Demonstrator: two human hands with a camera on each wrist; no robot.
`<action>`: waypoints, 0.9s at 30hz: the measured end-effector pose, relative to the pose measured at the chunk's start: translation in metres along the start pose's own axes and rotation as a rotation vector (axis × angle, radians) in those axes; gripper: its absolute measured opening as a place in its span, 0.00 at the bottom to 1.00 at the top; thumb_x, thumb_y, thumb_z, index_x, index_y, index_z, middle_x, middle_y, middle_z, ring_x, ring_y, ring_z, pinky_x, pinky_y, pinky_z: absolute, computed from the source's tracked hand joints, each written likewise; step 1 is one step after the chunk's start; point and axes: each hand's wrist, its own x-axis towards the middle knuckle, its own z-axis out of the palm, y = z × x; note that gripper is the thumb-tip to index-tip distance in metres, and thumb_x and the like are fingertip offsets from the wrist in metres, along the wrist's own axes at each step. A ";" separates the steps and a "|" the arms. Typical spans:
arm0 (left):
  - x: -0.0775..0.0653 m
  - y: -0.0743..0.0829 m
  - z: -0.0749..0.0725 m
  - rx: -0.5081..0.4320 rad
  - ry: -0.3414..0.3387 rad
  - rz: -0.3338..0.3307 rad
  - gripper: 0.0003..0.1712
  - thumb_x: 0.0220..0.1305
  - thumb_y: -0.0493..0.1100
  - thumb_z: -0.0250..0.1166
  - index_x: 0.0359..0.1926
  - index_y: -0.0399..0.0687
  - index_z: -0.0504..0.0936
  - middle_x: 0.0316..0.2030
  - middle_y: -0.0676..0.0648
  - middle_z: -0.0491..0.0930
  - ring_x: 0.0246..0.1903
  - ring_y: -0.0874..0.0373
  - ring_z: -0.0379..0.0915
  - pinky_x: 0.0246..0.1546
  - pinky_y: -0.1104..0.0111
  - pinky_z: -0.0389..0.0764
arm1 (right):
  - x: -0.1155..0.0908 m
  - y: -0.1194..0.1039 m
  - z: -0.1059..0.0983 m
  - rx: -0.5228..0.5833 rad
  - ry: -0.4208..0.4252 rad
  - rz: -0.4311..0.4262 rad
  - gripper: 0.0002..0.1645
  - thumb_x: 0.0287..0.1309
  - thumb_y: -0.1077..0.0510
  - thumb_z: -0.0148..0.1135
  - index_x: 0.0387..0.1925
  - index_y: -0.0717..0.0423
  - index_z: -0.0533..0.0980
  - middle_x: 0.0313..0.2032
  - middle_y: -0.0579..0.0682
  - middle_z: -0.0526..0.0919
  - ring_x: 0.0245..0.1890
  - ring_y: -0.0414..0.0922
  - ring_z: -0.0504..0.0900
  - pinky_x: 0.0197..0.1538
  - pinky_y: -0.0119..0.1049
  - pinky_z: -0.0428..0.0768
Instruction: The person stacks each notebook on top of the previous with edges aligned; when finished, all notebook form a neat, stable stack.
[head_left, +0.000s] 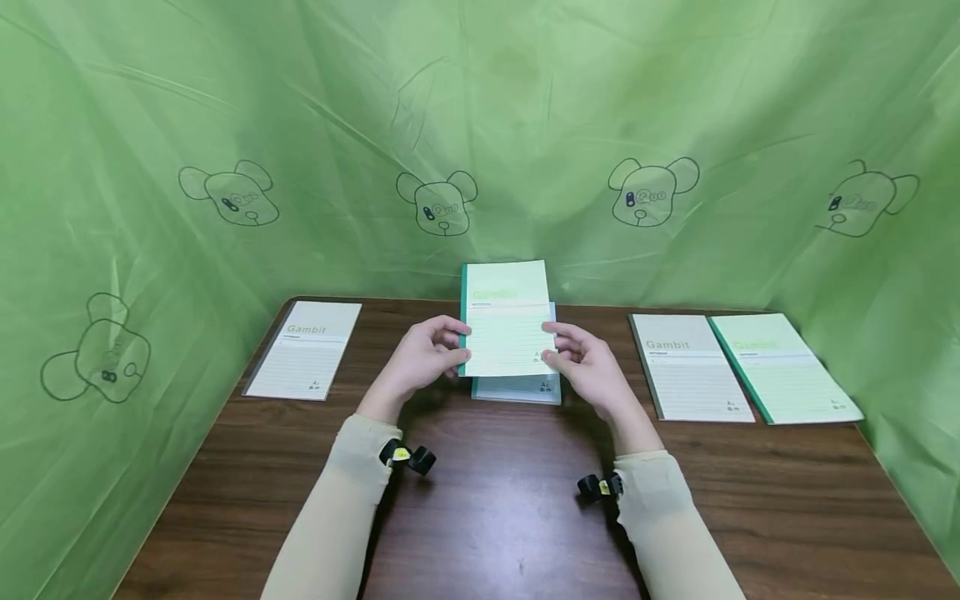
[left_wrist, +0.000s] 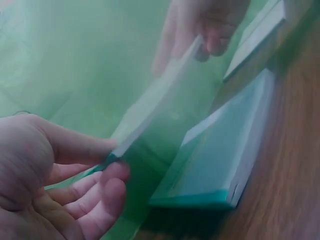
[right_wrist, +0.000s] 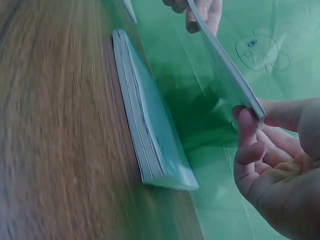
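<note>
Between my two hands a notebook (head_left: 506,321) with a pale green cover and a green spine is held up above the table. My left hand (head_left: 431,354) pinches its spine side, thumb on the cover and fingers behind. On the opposite edge my right hand (head_left: 585,362) pinches it the same way. Beneath it lies a stack of notebooks (head_left: 517,390), blue-toned on top and mostly hidden in the head view. Both wrist views show the held notebook (left_wrist: 155,102) edge-on, apart from the stack (right_wrist: 137,115) below.
At the left of the wooden table (head_left: 487,500) lies a grey-white notebook (head_left: 306,350). To the right, another grey-white notebook (head_left: 693,367) lies beside a pale green notebook (head_left: 783,367). A green curtain (head_left: 517,100) with bear-head drawings hangs around the table's back and sides.
</note>
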 end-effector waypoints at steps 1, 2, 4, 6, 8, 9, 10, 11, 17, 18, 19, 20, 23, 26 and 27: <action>0.002 0.000 0.003 -0.001 -0.006 -0.004 0.19 0.71 0.31 0.73 0.60 0.44 0.85 0.42 0.41 0.84 0.30 0.49 0.83 0.42 0.39 0.88 | 0.000 0.002 -0.003 -0.002 0.002 0.000 0.30 0.73 0.62 0.70 0.73 0.54 0.78 0.54 0.62 0.86 0.44 0.46 0.81 0.47 0.28 0.81; 0.003 -0.001 0.005 -0.002 -0.008 -0.008 0.19 0.71 0.31 0.73 0.60 0.44 0.85 0.43 0.41 0.84 0.30 0.49 0.84 0.43 0.39 0.88 | 0.000 0.004 -0.005 -0.007 0.000 -0.002 0.29 0.74 0.62 0.70 0.73 0.54 0.78 0.54 0.62 0.87 0.44 0.45 0.81 0.47 0.28 0.81; 0.005 -0.003 0.010 -0.006 -0.007 -0.014 0.19 0.71 0.31 0.73 0.60 0.45 0.85 0.43 0.41 0.84 0.31 0.49 0.84 0.44 0.38 0.88 | -0.001 0.006 -0.008 -0.014 -0.005 0.000 0.29 0.74 0.62 0.70 0.73 0.55 0.77 0.54 0.62 0.87 0.43 0.45 0.81 0.47 0.28 0.81; 0.007 -0.005 0.014 -0.005 0.001 -0.016 0.19 0.71 0.31 0.73 0.60 0.45 0.85 0.43 0.42 0.84 0.31 0.50 0.84 0.42 0.42 0.89 | -0.001 0.009 -0.011 -0.021 -0.010 0.003 0.30 0.74 0.62 0.70 0.73 0.55 0.77 0.54 0.62 0.88 0.43 0.45 0.81 0.46 0.28 0.81; 0.008 -0.008 0.017 -0.004 0.012 -0.012 0.19 0.71 0.31 0.73 0.60 0.46 0.85 0.44 0.42 0.84 0.31 0.51 0.84 0.39 0.48 0.90 | -0.001 0.011 -0.014 -0.031 -0.017 0.008 0.30 0.73 0.61 0.71 0.73 0.56 0.77 0.54 0.63 0.88 0.44 0.46 0.82 0.47 0.28 0.81; 0.008 -0.009 0.019 -0.004 0.016 -0.007 0.19 0.71 0.31 0.73 0.60 0.46 0.85 0.44 0.42 0.84 0.31 0.51 0.84 0.38 0.51 0.90 | -0.001 0.012 -0.015 -0.035 -0.021 0.008 0.30 0.73 0.61 0.71 0.74 0.56 0.77 0.55 0.63 0.88 0.45 0.46 0.82 0.47 0.28 0.81; 0.009 -0.010 0.020 -0.003 0.019 -0.003 0.19 0.71 0.31 0.73 0.60 0.46 0.85 0.44 0.42 0.84 0.31 0.51 0.84 0.36 0.53 0.90 | -0.001 0.013 -0.016 -0.043 -0.023 0.009 0.30 0.73 0.60 0.71 0.74 0.56 0.77 0.55 0.63 0.88 0.46 0.46 0.82 0.48 0.28 0.81; 0.009 -0.012 0.021 -0.001 0.021 0.001 0.19 0.71 0.31 0.73 0.60 0.46 0.85 0.44 0.42 0.84 0.31 0.50 0.84 0.35 0.56 0.90 | -0.001 0.014 -0.017 -0.052 -0.023 0.013 0.30 0.73 0.60 0.71 0.74 0.56 0.77 0.56 0.62 0.87 0.46 0.47 0.82 0.48 0.28 0.81; 0.012 -0.017 0.026 -0.003 -0.003 0.015 0.20 0.70 0.32 0.74 0.61 0.46 0.85 0.46 0.42 0.85 0.33 0.51 0.85 0.36 0.56 0.91 | -0.002 0.026 -0.022 -0.088 -0.025 0.043 0.30 0.73 0.59 0.71 0.73 0.56 0.78 0.57 0.63 0.86 0.48 0.49 0.82 0.48 0.29 0.81; 0.013 -0.018 0.027 -0.002 -0.008 0.014 0.20 0.71 0.32 0.74 0.61 0.46 0.85 0.46 0.43 0.85 0.33 0.51 0.85 0.36 0.56 0.91 | -0.002 0.028 -0.023 -0.091 -0.030 0.046 0.30 0.73 0.59 0.71 0.73 0.56 0.78 0.57 0.63 0.85 0.48 0.49 0.81 0.48 0.30 0.81; 0.013 -0.019 0.027 -0.001 -0.014 0.010 0.20 0.71 0.32 0.74 0.61 0.46 0.85 0.46 0.43 0.85 0.33 0.51 0.85 0.36 0.55 0.91 | -0.002 0.029 -0.023 -0.096 -0.035 0.051 0.30 0.74 0.58 0.71 0.73 0.56 0.77 0.57 0.63 0.85 0.48 0.49 0.81 0.48 0.30 0.81; 0.014 -0.020 0.027 -0.001 -0.021 0.005 0.20 0.71 0.32 0.74 0.61 0.45 0.85 0.46 0.42 0.85 0.32 0.51 0.85 0.36 0.56 0.91 | -0.003 0.030 -0.023 -0.098 -0.041 0.054 0.30 0.74 0.58 0.71 0.73 0.56 0.77 0.57 0.62 0.84 0.49 0.49 0.81 0.48 0.30 0.81; 0.015 -0.022 0.027 0.008 -0.041 -0.026 0.20 0.71 0.33 0.74 0.62 0.43 0.85 0.44 0.43 0.85 0.31 0.51 0.85 0.36 0.57 0.90 | -0.003 0.030 -0.023 -0.101 -0.062 0.066 0.30 0.75 0.57 0.70 0.73 0.56 0.77 0.56 0.61 0.82 0.47 0.50 0.81 0.46 0.33 0.82; 0.015 -0.024 0.026 0.013 -0.056 -0.070 0.20 0.71 0.33 0.74 0.62 0.41 0.84 0.42 0.43 0.85 0.30 0.51 0.84 0.37 0.58 0.90 | -0.003 0.030 -0.023 -0.096 -0.095 0.080 0.29 0.76 0.57 0.69 0.73 0.58 0.77 0.54 0.59 0.80 0.41 0.51 0.81 0.38 0.36 0.82; 0.015 -0.024 0.027 0.015 -0.060 -0.084 0.20 0.71 0.33 0.74 0.62 0.41 0.84 0.41 0.43 0.85 0.30 0.51 0.83 0.36 0.58 0.89 | -0.003 0.031 -0.023 -0.095 -0.107 0.086 0.29 0.77 0.57 0.68 0.74 0.58 0.77 0.53 0.58 0.79 0.39 0.52 0.81 0.36 0.37 0.82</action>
